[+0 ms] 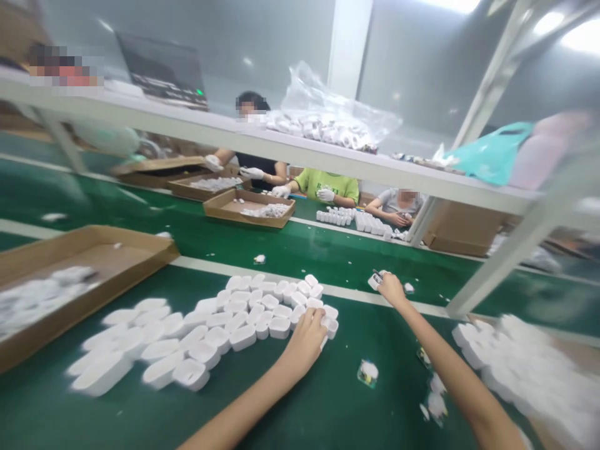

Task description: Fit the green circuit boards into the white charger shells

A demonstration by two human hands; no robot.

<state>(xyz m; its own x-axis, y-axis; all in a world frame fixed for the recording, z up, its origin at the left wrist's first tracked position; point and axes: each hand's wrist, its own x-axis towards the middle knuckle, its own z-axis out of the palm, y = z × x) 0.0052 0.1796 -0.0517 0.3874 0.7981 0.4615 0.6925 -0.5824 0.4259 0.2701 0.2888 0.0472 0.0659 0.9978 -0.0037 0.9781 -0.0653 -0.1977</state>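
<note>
My left hand [305, 336] is at the right end of a large group of white plastic cases [244, 337]. Its fingers are curled down and closed round one white case, which is mostly hidden under them. Farther right, over the pale line on the green surface, my right hand [390, 287] pinches a small white case [375, 280] with something dark at its top. Close to that hand lies a small white part [409, 288]. Between my forearms a small circuit board [368, 372] with a white piece on it rests on the green surface.
A cardboard tray [154, 247] of white parts stands at left. At right is a blurred heap of white cases [529, 369]. More small boards [437, 400] lie beside my right forearm. A white shelf [225, 128] and its post [492, 250] cross ahead; co-workers sit beyond.
</note>
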